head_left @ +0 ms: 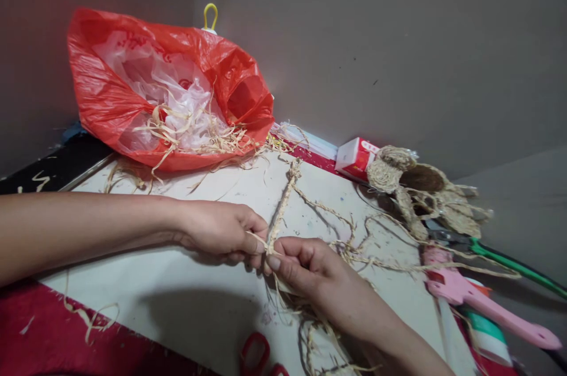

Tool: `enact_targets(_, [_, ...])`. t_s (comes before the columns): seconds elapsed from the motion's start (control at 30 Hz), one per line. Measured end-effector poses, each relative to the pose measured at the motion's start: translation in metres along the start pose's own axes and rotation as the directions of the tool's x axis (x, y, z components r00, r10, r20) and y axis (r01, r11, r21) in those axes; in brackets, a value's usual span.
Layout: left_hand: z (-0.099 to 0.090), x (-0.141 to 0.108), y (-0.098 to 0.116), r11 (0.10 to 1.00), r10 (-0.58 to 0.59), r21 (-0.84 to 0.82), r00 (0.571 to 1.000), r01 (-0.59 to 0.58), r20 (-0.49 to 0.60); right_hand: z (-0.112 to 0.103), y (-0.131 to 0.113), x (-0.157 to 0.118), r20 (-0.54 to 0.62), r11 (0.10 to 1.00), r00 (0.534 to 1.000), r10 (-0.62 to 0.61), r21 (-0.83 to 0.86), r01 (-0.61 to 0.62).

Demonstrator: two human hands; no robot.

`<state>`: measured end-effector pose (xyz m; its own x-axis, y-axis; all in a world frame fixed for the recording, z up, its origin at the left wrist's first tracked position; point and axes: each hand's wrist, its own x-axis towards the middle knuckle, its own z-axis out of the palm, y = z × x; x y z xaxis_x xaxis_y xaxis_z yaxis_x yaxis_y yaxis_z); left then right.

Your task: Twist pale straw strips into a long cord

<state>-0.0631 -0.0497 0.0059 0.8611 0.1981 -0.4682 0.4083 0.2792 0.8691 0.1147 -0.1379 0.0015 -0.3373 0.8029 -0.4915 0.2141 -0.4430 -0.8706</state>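
A braided straw cord (283, 205) runs from a knotted end near the middle of the white board down to both hands. My left hand (230, 231) pinches straw strands at the cord's lower part, thumb on top. Close beside it on the right, my right hand (305, 264) pinches the same braid between thumb and fingers. Loose strands hang below the fingertips. More thin twisted cord (328, 209) trails to the right of the braid and behind my right hand.
A red plastic bag (101, 92) with loose straw stands at the back left. Red scissor handles (254, 352) lie at the front edge. Woven straw pieces (385, 169), a red-white box (358, 157), green-handled pliers (509, 264) and a pink tool (491, 302) are on the right.
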Motion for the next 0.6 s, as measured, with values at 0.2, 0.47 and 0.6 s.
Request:
enact_targets(0.2, [0.0068, 0.0068, -0.0046, 0.988, -0.038, -0.154, 0.997, 0.027, -0.071, 0.0006, -0.001, 0.0004, -0.005, 1.0, 1.0, 0.004, -0.013, -0.004])
enact_targets(0.47, [0.0046, 0.0057, -0.0085, 0.983, -0.028, -0.179, 0.999, 0.031, 0.017, -0.0028, -0.0027, -0.0023, 0.026, 0.999, 1.0, -0.016, -0.047, 0.017])
enact_targets(0.6, [0.0054, 0.005, -0.0082, 0.955, -0.06, -0.289, 0.997, 0.07, 0.043, -0.0025, -0.0059, -0.0043, 0.012, 0.995, 1.0, -0.023, -0.098, 0.025])
